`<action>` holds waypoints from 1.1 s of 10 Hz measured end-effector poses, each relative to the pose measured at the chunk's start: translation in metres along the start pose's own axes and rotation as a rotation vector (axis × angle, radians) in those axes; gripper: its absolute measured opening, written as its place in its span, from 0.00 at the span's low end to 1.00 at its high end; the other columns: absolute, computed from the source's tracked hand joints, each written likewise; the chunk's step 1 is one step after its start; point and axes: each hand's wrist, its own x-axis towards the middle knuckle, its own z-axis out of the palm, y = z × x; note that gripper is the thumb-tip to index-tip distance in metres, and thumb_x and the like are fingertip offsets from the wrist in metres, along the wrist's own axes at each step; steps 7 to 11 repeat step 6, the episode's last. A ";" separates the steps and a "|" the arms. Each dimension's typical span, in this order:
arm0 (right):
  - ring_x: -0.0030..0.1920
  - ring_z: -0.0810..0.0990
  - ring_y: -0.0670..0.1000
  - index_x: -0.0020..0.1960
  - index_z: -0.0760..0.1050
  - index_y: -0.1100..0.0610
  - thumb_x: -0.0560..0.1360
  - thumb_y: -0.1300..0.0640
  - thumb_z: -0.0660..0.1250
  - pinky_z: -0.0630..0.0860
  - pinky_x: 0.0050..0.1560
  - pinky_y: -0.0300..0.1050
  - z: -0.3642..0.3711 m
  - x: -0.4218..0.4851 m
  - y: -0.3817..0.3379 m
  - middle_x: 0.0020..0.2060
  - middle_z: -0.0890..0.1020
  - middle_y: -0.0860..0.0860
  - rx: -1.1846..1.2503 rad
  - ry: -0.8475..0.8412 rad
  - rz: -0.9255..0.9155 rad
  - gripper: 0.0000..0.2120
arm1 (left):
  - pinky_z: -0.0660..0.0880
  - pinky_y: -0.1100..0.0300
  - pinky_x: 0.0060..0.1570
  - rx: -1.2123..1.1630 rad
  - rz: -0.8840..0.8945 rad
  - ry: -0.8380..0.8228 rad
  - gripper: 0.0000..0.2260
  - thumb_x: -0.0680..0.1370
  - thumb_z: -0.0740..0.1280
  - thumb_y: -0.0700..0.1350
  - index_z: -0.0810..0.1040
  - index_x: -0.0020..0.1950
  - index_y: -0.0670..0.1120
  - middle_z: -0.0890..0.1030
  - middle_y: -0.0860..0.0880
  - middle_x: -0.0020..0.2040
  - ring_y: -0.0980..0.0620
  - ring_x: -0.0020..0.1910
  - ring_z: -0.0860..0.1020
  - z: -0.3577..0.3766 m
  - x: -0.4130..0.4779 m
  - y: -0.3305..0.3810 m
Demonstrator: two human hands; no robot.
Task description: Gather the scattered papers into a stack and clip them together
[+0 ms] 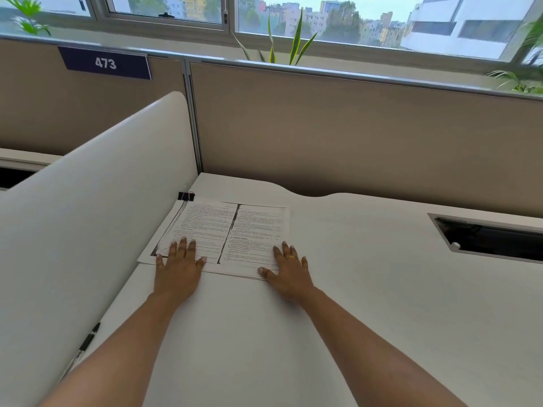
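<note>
A stack of printed papers lies on the white desk, pushed toward the far left corner. The sheets overlap unevenly, with one sticking out at the left. My left hand rests flat on the stack's near left corner, fingers straight and spread. My right hand, with a gold ring, lies flat on the near right corner, thumb along the papers' front edge. A black binder clip stands on the desk just beyond the stack's far left corner, apart from both hands.
A curved white divider walls the desk's left side. A black pen lies along its base near my left forearm. A rectangular cable opening is cut into the desk at the right. Beige partitions close off the back.
</note>
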 end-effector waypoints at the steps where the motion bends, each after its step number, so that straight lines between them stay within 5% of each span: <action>1: 0.76 0.41 0.53 0.76 0.44 0.55 0.78 0.40 0.53 0.38 0.73 0.54 -0.003 -0.001 0.001 0.77 0.43 0.54 0.009 -0.011 -0.011 0.35 | 0.44 0.45 0.74 0.005 -0.004 -0.011 0.25 0.81 0.46 0.54 0.47 0.77 0.46 0.47 0.46 0.78 0.47 0.77 0.45 -0.002 0.000 -0.001; 11: 0.76 0.43 0.52 0.76 0.43 0.58 0.78 0.39 0.49 0.41 0.74 0.46 0.003 -0.050 0.021 0.77 0.44 0.55 -0.010 0.039 -0.099 0.35 | 0.45 0.50 0.74 -0.024 0.009 0.043 0.28 0.81 0.47 0.57 0.48 0.77 0.45 0.48 0.47 0.78 0.49 0.77 0.45 0.005 -0.058 0.030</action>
